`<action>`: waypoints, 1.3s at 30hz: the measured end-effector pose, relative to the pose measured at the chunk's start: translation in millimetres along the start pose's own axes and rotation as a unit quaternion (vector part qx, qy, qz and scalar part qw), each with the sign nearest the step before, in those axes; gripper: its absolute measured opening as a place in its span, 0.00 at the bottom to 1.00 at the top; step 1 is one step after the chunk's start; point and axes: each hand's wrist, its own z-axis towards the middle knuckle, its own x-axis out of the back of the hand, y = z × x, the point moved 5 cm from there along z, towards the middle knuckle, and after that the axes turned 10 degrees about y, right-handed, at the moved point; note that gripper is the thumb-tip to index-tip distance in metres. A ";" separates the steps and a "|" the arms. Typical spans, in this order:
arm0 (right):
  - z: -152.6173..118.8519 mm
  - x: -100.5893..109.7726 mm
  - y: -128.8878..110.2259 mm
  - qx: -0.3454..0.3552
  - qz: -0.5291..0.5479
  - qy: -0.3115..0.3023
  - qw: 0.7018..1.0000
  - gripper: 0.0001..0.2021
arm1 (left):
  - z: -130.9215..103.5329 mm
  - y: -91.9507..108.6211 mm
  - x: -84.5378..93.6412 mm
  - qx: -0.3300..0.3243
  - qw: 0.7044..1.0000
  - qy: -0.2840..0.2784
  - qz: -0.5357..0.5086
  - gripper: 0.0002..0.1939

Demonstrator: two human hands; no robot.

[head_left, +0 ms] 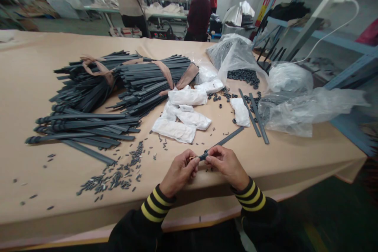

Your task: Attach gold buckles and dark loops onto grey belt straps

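Observation:
Near the front edge of the table, my left hand (183, 168) and my right hand (224, 163) pinch one end of a dark grey strap (230, 136) between them. The strap's free length slants away to the upper right over the tabletop. A small brass-coloured bit shows at the left fingertips; its kind is too small to make out. Part of the strap end is hidden by my fingers. To the left lies a scatter of small dark pieces (118, 179). White wrapped packets (174, 129) lie just beyond my hands.
Tied bundles of dark straps (153, 78) and a loose pile of straps (88, 126) occupy the left. A clear plastic bag (233, 53) spills small dark buckle-like parts (245, 76). Two single straps (258, 118) lie at right by crumpled plastic (295, 112). Blue shelving (313, 33) stands right; people stand behind the table.

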 end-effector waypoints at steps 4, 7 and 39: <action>-1.4 0.8 -0.2 0.006 -0.021 0.019 1.000 0.08 | 1.2 -3.3 -0.9 -0.014 0.999 0.005 0.029 0.11; -2.7 3.1 -5.8 0.067 -0.118 0.061 0.989 0.04 | 0.5 -5.7 -2.6 -0.021 0.999 0.011 0.047 0.11; -8.5 -20.0 -9.6 0.128 -0.207 0.047 0.969 0.04 | -2.5 -13.4 -4.0 -0.024 0.996 0.046 0.078 0.14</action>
